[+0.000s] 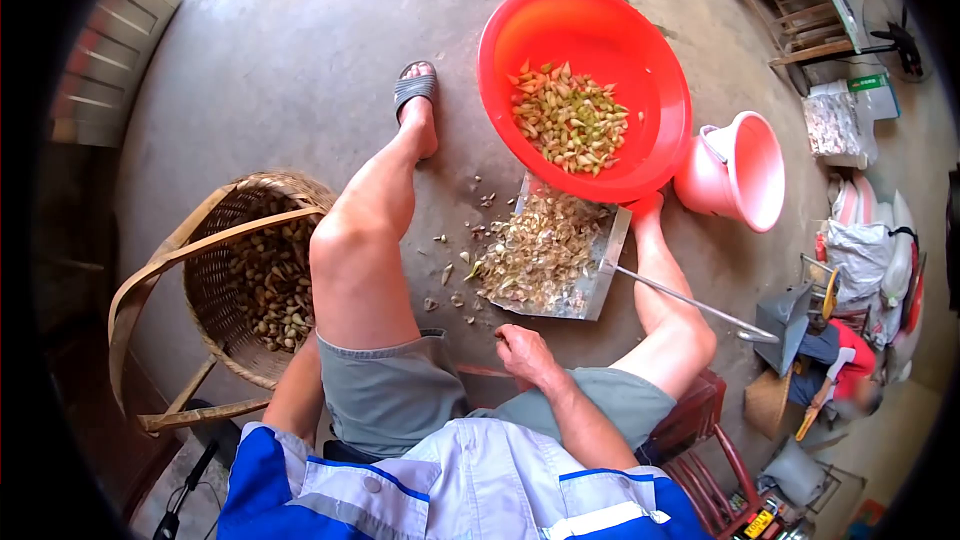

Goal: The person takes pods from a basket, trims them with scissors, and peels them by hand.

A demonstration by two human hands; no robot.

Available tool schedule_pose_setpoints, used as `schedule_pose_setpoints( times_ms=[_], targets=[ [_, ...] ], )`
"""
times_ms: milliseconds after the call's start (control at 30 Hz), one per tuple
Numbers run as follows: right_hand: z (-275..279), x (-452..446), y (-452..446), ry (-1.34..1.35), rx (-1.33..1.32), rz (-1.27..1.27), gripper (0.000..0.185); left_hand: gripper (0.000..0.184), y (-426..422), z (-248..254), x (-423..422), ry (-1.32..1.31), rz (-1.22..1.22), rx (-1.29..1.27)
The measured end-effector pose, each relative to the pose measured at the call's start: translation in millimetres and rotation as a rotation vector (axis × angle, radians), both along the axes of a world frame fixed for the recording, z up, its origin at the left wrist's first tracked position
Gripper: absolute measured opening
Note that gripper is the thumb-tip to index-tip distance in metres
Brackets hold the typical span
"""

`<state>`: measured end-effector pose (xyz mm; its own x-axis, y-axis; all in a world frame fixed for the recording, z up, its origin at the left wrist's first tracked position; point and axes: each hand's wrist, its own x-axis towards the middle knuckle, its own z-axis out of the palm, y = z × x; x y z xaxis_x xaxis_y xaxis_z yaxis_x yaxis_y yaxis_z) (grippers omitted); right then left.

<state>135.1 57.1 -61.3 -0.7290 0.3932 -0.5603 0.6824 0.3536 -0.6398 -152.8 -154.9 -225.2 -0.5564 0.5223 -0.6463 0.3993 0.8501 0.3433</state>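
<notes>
Peelings lie on the dustpan, beyond the fingers of the right hand.

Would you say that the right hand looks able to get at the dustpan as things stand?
Most likely yes: the right hand is close to the near edge of the dustpan, with floor showing between them and nothing apparent blocking the way.

R hand nr dustpan w/ husks, L hand hidden, poss. in basket, red basin beyond
</notes>
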Motion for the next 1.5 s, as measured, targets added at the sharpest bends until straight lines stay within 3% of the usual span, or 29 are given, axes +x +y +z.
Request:
schedule_pose_setpoints(
  times_ms=[200,467,567,700,767,833,1000,1067,1133,1300,1500],
  targets=[
    [-2,13,-3,0.091,0.046,-0.032,0.023,0.052,-53,26,-25,-0.268,0.391,0.15],
    [20,7,1,0.271,0.119,-0.066,0.02,0.048,-108,76,-24,-0.861,0.928,0.495],
    [30,8,2,0.307,0.118,-0.081,0.021,0.047,-114,101,-19,-0.694,0.807,0.538],
    [41,10,4,0.349,0.104,-0.085,0.022,0.033,-83,179,-6,-0.085,0.396,0.516],
    [42,12,3,0.387,0.118,-0.097,0.023,0.035,-95,172,-16,0.173,0.193,0.381],
    [45,13,5,0.379,0.134,-0.081,0.023,0.031,-92,178,-12,0.094,0.25,0.445],
    [42,24,10,0.476,0.197,-0.058,0.023,0.016,-81,195,-13,0.214,0.406,0.405],
    [58,26,13,0.449,0.168,-0.045,0.023,0.013,-72,219,-10,-0.103,0.753,0.629],
    [67,26,12,0.456,0.155,-0.054,0.023,0.013,-73,237,-14,-0.402,0.923,0.884],
    [95,23,10,0.445,0.147,-0.018,0.02,0.025,-67,286,-5,-0.812,0.994,1.218],
    [102,22,4,0.496,0.182,-0.011,0.019,0.029,-39,342,23,-0.976,0.876,1.31]
  ],
)
